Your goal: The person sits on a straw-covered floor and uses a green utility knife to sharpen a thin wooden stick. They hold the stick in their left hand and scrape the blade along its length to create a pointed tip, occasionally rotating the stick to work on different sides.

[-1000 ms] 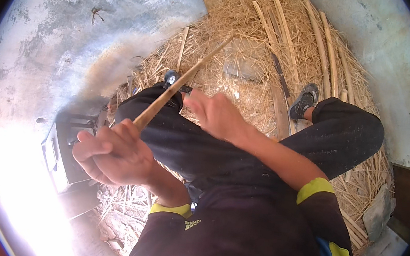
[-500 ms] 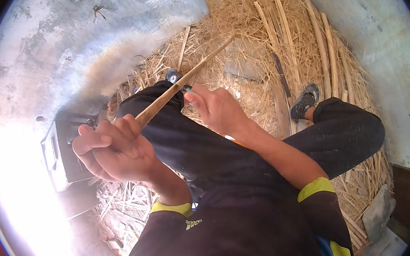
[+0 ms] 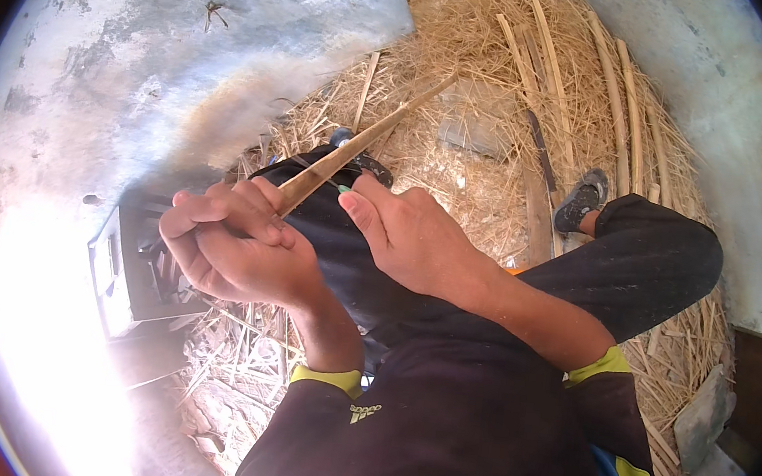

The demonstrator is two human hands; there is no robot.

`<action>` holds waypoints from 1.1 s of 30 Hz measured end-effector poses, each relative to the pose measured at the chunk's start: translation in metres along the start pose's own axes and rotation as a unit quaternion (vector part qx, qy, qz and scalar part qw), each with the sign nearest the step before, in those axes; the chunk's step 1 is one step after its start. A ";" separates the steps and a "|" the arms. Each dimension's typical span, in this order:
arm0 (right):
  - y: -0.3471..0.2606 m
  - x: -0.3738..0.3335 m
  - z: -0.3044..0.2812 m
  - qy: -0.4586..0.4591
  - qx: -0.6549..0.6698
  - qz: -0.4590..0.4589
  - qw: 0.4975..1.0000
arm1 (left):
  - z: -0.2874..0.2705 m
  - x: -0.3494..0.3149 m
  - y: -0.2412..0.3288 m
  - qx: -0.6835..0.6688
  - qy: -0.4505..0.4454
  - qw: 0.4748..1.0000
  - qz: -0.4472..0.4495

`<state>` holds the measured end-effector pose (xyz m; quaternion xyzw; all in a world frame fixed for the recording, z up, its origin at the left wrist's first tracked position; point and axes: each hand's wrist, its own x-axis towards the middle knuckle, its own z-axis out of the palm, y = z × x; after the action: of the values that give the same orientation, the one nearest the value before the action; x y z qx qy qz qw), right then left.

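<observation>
My left hand [image 3: 247, 248] is closed round the near end of a long, tapering wooden strip [image 3: 353, 147]. The strip slants up and to the right over my left leg, its thin tip pointing away from me. Closed on a small knife with a green handle [image 3: 343, 188], my right hand [image 3: 413, 237] sits just right of the strip. The knife's thin grey blade reaches left to the strip, and my fingers hide most of the handle. Whether the blade touches the wood or passes behind it, I cannot tell.
Shavings [image 3: 448, 15] cover the floor round my crossed legs. Several long strips [image 3: 628, 106] lie at the far right, near a grey block [image 3: 475, 137]. A dark metal box [image 3: 145, 261] stands at left by a pale wall [image 3: 141, 59]. A stone [image 3: 703, 416] lies at right.
My right hand with the knife has come back toward me along the strip, nearer my left hand. My left hand has risen a little with the strip. The whole view has shifted slightly.
</observation>
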<state>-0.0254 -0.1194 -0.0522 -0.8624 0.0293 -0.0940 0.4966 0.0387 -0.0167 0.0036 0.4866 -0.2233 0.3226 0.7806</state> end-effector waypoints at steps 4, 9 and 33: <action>0.014 0.005 0.000 -0.013 -0.036 0.022 0.999 | -0.011 0.003 -0.004 -0.026 0.025 0.999 -0.005; 0.005 -0.007 0.015 0.033 -0.052 -0.030 0.998 | -0.008 -0.003 -0.001 -0.035 0.004 0.999 -0.010; 0.005 -0.016 -0.007 0.073 -0.081 -0.011 0.994 | -0.020 0.013 -0.015 -0.223 -0.297 0.928 -0.014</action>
<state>-0.0424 -0.1261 -0.0554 -0.8910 0.0639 -0.1592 0.4204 0.0590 0.0007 -0.0058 0.3763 -0.5042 0.0944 0.7715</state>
